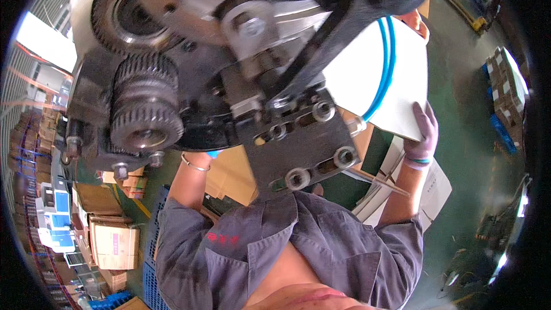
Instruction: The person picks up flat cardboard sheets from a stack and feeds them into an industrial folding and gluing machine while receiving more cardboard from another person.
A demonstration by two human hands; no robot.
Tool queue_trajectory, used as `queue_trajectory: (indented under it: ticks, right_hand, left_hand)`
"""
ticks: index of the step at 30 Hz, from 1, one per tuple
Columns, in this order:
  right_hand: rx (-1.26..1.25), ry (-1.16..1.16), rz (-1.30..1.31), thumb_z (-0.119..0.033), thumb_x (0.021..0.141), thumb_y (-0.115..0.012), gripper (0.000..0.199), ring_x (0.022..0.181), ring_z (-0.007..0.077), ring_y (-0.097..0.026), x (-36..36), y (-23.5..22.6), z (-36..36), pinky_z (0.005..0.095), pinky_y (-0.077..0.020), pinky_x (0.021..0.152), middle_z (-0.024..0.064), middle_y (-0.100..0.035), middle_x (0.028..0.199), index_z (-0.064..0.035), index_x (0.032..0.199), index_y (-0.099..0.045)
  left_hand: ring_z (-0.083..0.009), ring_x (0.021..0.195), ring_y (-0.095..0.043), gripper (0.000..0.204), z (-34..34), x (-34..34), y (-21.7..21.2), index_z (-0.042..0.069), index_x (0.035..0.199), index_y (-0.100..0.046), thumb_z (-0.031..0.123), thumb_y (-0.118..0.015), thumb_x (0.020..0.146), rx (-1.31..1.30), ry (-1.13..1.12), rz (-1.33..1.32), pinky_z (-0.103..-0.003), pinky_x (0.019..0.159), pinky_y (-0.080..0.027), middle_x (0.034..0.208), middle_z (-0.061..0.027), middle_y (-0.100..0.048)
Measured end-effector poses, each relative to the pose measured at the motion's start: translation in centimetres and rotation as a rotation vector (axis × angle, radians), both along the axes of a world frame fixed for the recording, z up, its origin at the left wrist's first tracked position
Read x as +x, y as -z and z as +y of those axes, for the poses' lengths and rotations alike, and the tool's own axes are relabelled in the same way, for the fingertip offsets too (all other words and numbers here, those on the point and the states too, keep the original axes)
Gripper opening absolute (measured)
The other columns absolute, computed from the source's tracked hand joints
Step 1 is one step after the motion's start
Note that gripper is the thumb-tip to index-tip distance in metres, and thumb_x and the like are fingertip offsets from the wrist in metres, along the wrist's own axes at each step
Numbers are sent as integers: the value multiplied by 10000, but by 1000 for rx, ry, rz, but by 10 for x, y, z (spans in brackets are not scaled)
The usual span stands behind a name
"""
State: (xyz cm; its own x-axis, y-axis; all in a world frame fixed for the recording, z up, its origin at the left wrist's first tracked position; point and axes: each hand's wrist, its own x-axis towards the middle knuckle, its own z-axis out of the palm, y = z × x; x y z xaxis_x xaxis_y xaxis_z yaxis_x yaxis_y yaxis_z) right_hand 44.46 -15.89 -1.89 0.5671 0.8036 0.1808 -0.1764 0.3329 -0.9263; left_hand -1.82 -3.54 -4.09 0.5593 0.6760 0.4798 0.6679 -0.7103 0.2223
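Observation:
A large white cardboard sheet (381,74) lies under the machine head, at the right. My right hand (423,131), in a pale purple glove, holds the sheet's right edge near its front corner. Most of my left hand (214,154) is hidden behind the dark machine; only a bit of blue glove shows, above a wrist with a metal bangle (196,162). Brown cardboard (228,175) lies close by that wrist. The metal machine head (304,149), with gears, bolts and a slotted black plate, covers much of the upper view. Two blue air hoses (383,83) curve down over the sheet.
Flat cardboard sheets (433,192) are stacked beside my right forearm. At the far corner of the white sheet, something like another person's fingers (414,20) shows. Cartons (115,245) and a blue plastic crate (154,272) stand at the left. A loaded pallet (506,83) stands at the right.

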Motion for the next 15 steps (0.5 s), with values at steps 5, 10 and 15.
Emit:
queue_trajectory:
  ticks: [5, 10, 15]
  right_hand:
    - [78, 196, -695, -51, 847, -539, 278, 969, 296, -609, 16, 2, -52, 352, -497, 828, 233, -583, 1128, 70, 1091, -589]
    - [78, 146, -826, 22, 842, -526, 240, 1023, 349, -598, 0, -8, -74, 393, -502, 843, 277, -553, 1188, 39, 1065, -613]
    - [-96, -4, -50, -239, 888, -510, 405, 898, 222, -608, -36, -29, -54, 325, -496, 791, 126, -610, 1044, 36, 1184, -526]
  left_hand:
    - [-294, 1182, -460, 432, 15, 12, 26, 72, 1250, -505, 279, -533, 873, 14, 69, -17, -433, 1027, -347, 1282, -123, -511]
    - [-283, 1196, -451, 414, 17, 27, 46, 76, 1264, -491, 270, -500, 898, 31, 130, -79, -425, 1037, -343, 1302, -117, -498]
    - [-315, 1150, -488, 417, 19, 27, 38, 97, 1193, -557, 277, -605, 820, 409, 74, -6, -462, 1012, -348, 1250, -128, -543]
